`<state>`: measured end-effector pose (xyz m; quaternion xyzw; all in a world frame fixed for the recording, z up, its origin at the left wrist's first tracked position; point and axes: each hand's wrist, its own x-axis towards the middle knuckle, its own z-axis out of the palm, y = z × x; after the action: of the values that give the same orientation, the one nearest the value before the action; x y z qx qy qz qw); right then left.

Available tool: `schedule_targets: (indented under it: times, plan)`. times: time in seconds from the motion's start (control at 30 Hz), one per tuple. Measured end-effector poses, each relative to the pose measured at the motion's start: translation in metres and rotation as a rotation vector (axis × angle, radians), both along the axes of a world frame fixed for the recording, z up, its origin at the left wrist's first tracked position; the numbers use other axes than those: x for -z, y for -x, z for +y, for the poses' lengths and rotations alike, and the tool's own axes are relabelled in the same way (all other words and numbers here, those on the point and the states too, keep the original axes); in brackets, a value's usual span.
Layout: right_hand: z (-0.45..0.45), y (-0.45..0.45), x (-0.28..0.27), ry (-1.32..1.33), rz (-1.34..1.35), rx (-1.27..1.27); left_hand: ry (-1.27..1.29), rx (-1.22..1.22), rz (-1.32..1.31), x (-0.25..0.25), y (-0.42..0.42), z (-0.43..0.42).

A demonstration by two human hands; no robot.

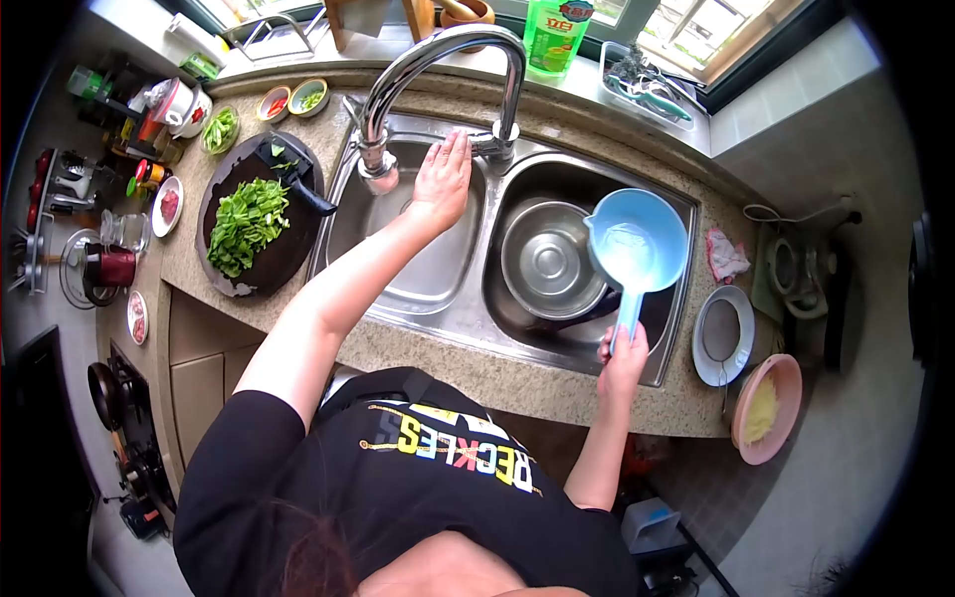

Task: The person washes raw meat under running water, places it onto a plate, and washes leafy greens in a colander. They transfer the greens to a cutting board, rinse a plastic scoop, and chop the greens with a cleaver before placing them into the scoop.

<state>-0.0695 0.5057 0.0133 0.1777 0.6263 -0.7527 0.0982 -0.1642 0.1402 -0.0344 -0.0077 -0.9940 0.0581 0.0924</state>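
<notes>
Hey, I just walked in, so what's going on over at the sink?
Someone's right hand is gripping the handle of a light-blue plastic dipper, held over the right side of a double-basin steel sink. Their open left hand is by the curved chrome faucet; I can't tell whether it's touching. A round metal bowl sits in the right basin, and chopped green vegetables lie on a round dark board beside the sink.

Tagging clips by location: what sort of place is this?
Probably a home kitchen: there's a double sink set in the counter, and chopped greens on a round board beside it.
</notes>
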Motion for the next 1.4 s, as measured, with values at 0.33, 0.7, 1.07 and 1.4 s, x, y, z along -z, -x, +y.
schedule_targets:
  times: [0.33, 0.7, 1.07, 1.4]
  plan:
    - [-0.064, -0.045, -0.015, -0.158, -0.058, -0.379, -1.117, 0.006, 0.084, 0.073, -0.053, -0.054]
    - [-0.191, -0.057, 0.056, 0.306, -0.431, -0.656, -2.396, -0.732, -0.554, 0.038, -0.161, -0.104]
    - [-0.245, -0.051, 0.074, -0.095, -0.170, -0.703, -2.350, -0.804, -0.158, 0.070, -0.176, -0.134]
    - [-0.288, 0.010, 0.073, -0.775, 0.752, -0.964, -2.100, -0.890, -0.294, 0.091, -0.162, -0.108]
